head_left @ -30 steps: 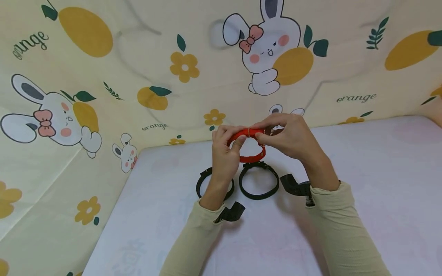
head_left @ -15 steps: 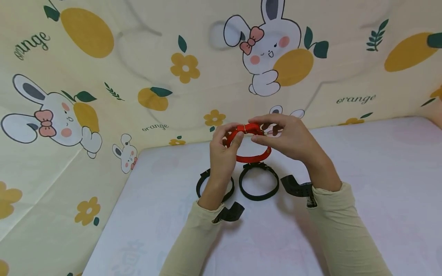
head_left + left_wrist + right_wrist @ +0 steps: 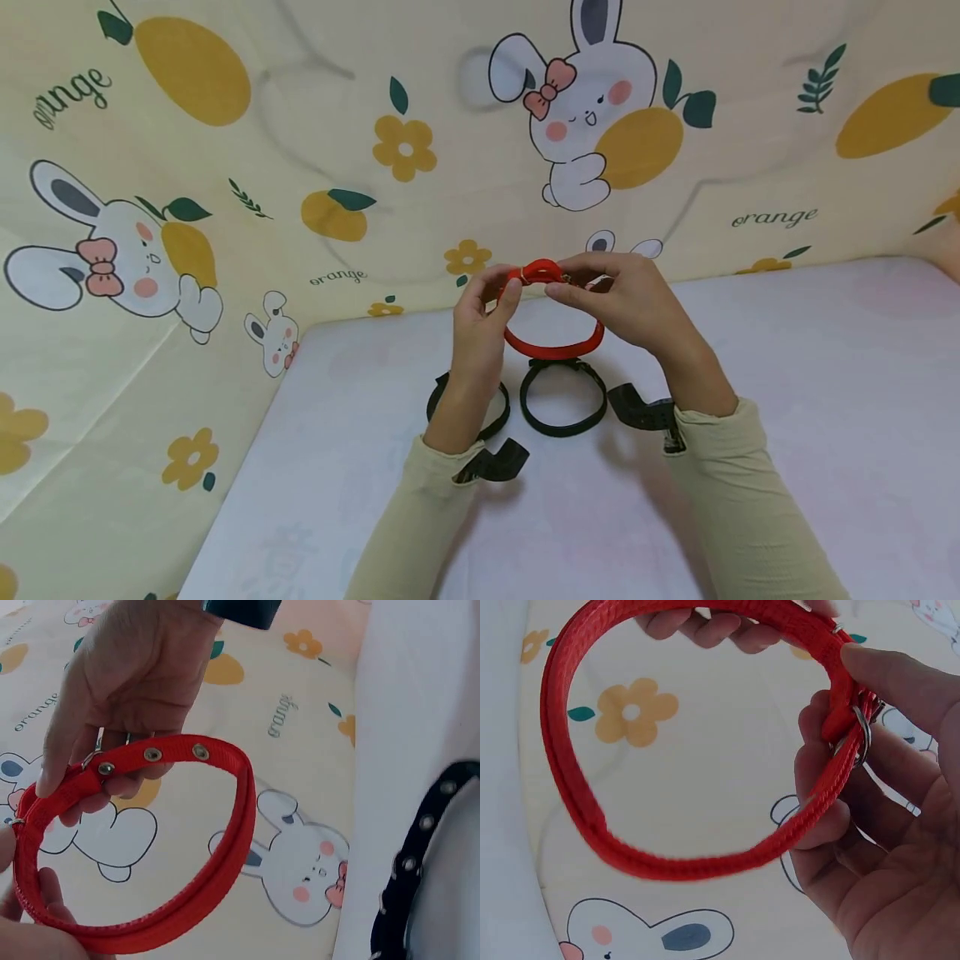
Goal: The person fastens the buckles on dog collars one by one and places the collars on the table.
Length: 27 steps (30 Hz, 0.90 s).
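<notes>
A red collar [image 3: 555, 352] is held up above the table between both hands, formed into a loop. The left hand [image 3: 480, 329] grips its left side, thumb in front. The right hand [image 3: 633, 300] pinches the overlapped strap near the metal D-ring [image 3: 864, 735], seen in the right wrist view. Metal eyelets [image 3: 153, 754] line the strap in the left wrist view. At the top of the loop, a short part of the strap bulges upward between the hands. The buckle is mostly hidden by the fingers.
Two black collars lie looped on the white table [image 3: 337, 500]: one [image 3: 562, 431] below the red collar, another [image 3: 497, 427] partly behind the left forearm. Black wrist mounts [image 3: 506, 461] sit at the sleeves. A patterned cloth [image 3: 420, 50] hangs behind.
The red loop has grown wider, its right side shifting right. Strap at the top has bunched into a raised bend, while the left hand has moved slightly left.
</notes>
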{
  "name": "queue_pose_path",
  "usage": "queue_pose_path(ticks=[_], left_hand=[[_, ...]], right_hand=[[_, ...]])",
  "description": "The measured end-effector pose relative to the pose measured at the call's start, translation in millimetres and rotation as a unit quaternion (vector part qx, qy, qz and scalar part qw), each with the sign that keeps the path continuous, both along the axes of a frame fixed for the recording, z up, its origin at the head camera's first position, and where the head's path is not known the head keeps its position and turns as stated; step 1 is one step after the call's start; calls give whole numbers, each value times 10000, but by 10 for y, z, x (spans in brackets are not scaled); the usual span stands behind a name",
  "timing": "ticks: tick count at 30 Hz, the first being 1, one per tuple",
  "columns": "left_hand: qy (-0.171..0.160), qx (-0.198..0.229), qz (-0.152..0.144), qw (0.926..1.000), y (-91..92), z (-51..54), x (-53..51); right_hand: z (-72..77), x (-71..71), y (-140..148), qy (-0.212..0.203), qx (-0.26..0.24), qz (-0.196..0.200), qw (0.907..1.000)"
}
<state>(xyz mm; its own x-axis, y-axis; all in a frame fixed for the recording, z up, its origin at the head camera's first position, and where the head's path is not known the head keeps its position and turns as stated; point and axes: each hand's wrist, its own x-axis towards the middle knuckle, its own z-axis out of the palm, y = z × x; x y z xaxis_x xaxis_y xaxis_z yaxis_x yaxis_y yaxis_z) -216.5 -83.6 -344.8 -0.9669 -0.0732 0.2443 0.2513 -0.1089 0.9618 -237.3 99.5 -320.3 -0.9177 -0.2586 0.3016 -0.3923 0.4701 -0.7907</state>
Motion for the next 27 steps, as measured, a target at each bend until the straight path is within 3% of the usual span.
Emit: queue_pose_path(ticks=[4,8,15,17,20,22,24,27], left_hand=[[-288,758,-81,9967,12,2,-9],[-333,1426,-72,9892,23,12,-14],[-151,1652,11,9861,37,37,-2],[-217,1428,-7,9895,20,39,-2],[-238,357,-119,9990,-50,38,-13],[-65,-490,-139,9987,-102,37,-19],[207,-1082,-102,9939,-147,30,-31],[397,-1143,94,9926,-180,34,-40]], right_hand=[[12,17,3,-32,-109,1,9999],[27,36,10,-63,-102,66,9999],[61,33,11,-82,-58,-26,9999],[64,23,9,-96,-67,-76,9999],[65,15,32,-89,-72,-128,9999],[65,12,69,-161,-17,-123,9998],[67,11,119,-251,71,-2,9997],[72,3,176,-410,240,215,9986]])
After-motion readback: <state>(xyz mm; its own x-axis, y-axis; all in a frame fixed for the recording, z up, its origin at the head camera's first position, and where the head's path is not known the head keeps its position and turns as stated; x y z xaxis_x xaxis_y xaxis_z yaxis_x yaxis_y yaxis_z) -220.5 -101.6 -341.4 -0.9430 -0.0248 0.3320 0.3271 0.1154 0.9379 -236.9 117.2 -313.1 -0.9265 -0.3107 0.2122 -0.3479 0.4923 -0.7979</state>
